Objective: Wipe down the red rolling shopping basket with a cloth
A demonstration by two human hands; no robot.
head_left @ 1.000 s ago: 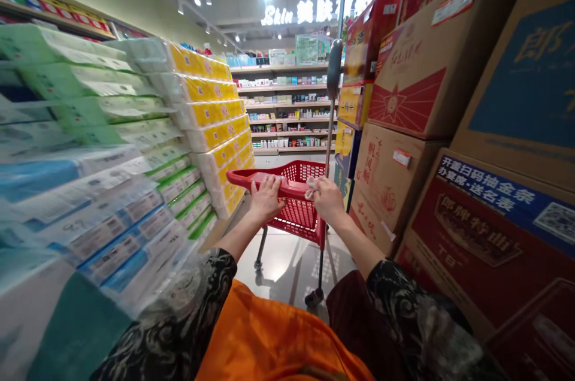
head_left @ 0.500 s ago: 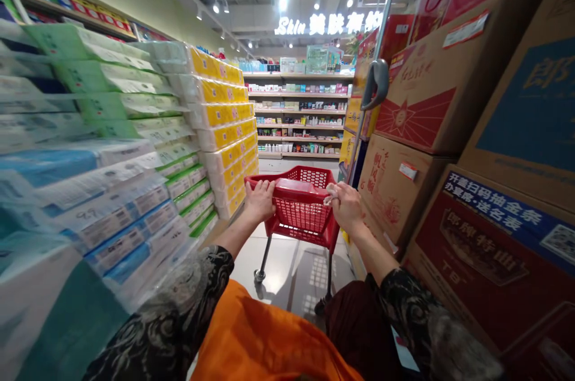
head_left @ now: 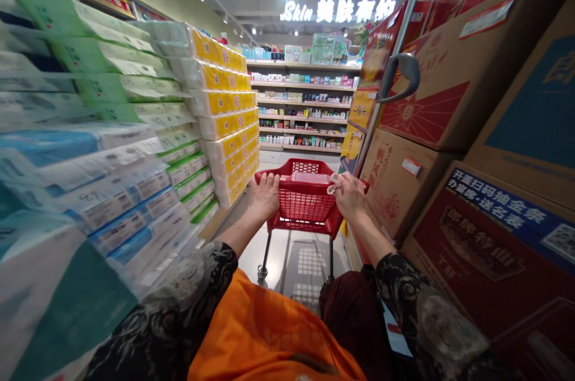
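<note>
A red plastic shopping cart (head_left: 309, 204) stands in front of me, its handle bar running across the near side. Wrapped over the left part of the bar is my left hand (head_left: 266, 196), fingers curled on top. My right hand (head_left: 353, 196) grips the bar's right part, with a crumpled white tissue or cloth (head_left: 335, 183) pinched at its thumb side. Through the mesh, the basket's contents cannot be made out. Two of the cart's metal legs with casters show above the floor.
Tissue packs in yellow wrap (head_left: 224, 99) and green packs (head_left: 103, 72) are piled along the left. Large cartons (head_left: 408, 180) line the right. A metal pole with a grey handle (head_left: 406, 78) leans there. Cosmetics shelves (head_left: 305, 105) stand ahead.
The cart and both hands have moved a little right in view, and the right-hand cartons and grey handle appear nearer. Both hands keep their grip.
</note>
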